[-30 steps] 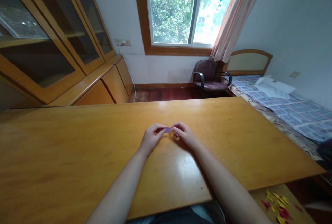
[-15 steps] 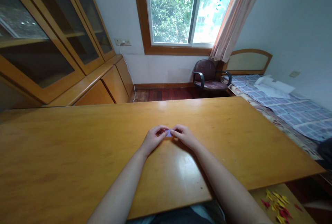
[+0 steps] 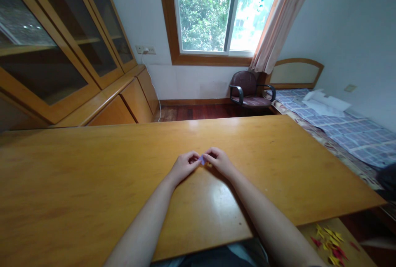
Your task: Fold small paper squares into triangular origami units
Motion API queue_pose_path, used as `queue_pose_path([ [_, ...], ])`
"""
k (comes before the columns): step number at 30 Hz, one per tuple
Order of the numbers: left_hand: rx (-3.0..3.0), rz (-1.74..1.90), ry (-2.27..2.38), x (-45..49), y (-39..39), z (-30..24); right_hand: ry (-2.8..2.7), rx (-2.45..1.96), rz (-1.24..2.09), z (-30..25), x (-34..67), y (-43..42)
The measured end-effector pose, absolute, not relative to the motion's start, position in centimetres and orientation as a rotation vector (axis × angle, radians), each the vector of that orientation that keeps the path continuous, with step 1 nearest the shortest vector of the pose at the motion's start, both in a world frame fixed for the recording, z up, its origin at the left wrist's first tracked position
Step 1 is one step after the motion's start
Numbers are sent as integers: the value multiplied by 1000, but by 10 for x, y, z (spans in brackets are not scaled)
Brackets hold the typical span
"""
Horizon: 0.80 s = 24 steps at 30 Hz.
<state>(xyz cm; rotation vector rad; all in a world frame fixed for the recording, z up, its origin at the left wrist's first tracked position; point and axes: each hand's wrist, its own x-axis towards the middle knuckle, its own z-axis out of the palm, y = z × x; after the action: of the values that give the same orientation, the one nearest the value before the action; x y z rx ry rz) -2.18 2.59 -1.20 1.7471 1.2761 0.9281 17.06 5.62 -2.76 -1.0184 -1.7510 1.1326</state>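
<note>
Between my two hands is a small folded piece of purple paper (image 3: 202, 160), held just over the wooden table (image 3: 102, 176). My left hand (image 3: 185, 166) pinches its left side with thumb and fingers. On the other side my right hand (image 3: 218, 161) grips the paper's right edge, fingers bent and thumb pressed in. Fingertips cover much of the paper, so its exact folded shape is hard to make out.
Several small yellow and red folded paper pieces (image 3: 331, 240) lie on a lower surface (image 3: 309, 234) at the bottom right. Beyond the table stand an office chair (image 3: 247, 87), a bed (image 3: 352, 131) at the right and a glass-door cabinet (image 3: 102, 67) at the left.
The purple paper has turned and now shows a narrower, more pointed shape. My left hand has shifted slightly to the right and down; my right hand stays almost in place.
</note>
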Motion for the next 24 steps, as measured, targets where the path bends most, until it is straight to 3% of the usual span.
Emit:
queue_pose_path([
  [24, 1733, 965, 1291, -24, 29, -11, -1961, -1028, 1004, -20, 169, 50],
])
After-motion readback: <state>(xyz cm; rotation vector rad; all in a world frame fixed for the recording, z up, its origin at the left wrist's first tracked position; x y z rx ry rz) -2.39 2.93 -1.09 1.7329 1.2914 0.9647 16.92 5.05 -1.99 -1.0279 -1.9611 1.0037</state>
